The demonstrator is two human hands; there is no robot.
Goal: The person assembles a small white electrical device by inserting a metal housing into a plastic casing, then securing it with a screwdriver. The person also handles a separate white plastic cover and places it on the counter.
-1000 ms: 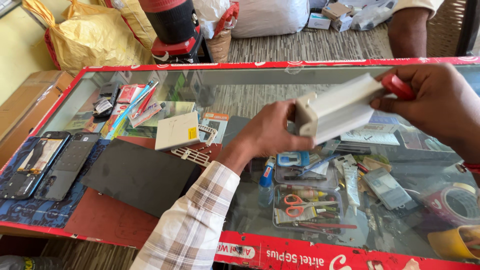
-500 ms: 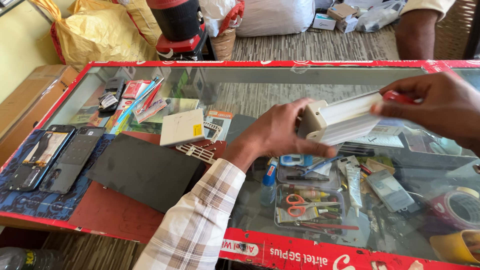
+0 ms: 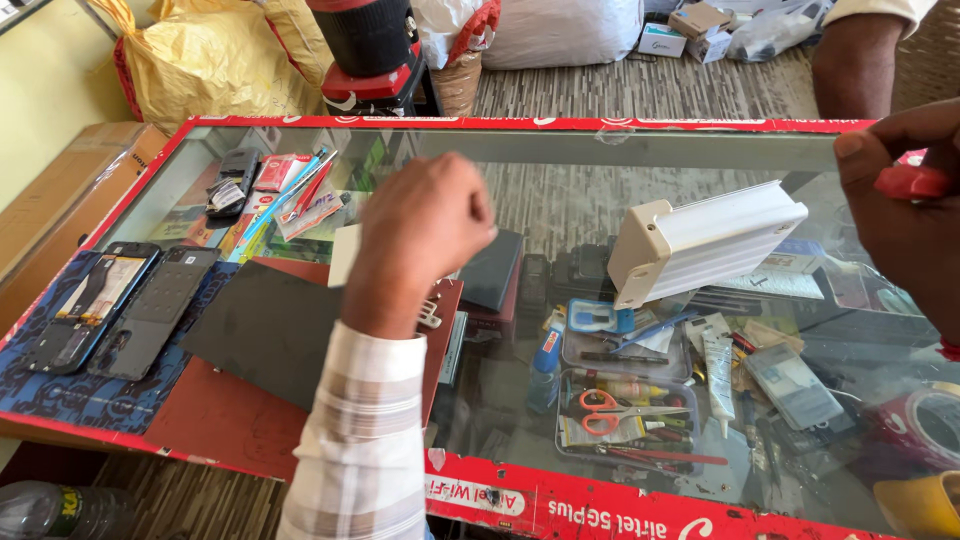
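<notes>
Both hands hover over a glass-topped display counter with a red printed frame [image 3: 650, 124]. Under the glass lie small goods: a clear plastic tray holding red-handled scissors [image 3: 618, 412], tubes, pens and packets. On the counter's near left corner a dark grey rubber mat [image 3: 265, 330] rests on a red sheet, and beside it two black phone housings [image 3: 120, 305] lie on a blue patterned cloth. Beyond the counter the floor is covered in striped grey matting, with a yellow plastic sack [image 3: 205, 60], a white sack and small cardboard boxes set on it; a second person's bare forearm [image 3: 855, 60] stands at the far right edge.

Left hand [image 3: 425, 225], coming out of a pale checked sleeve [image 3: 365, 440], is curled into a loose fist with the fingers folded under; its back faces the camera, so whether anything sits inside cannot be told. It hangs above the middle of the counter, over a pale card and the mat's far edge.

Right hand [image 3: 905, 215] enters from the right edge, fingers pressed together on a small red plastic object [image 3: 912, 181]. A white ribbed rectangular plastic casing [image 3: 705, 243] lies tilted on the glass between the two hands, just beside the right one and apart from both.
</notes>
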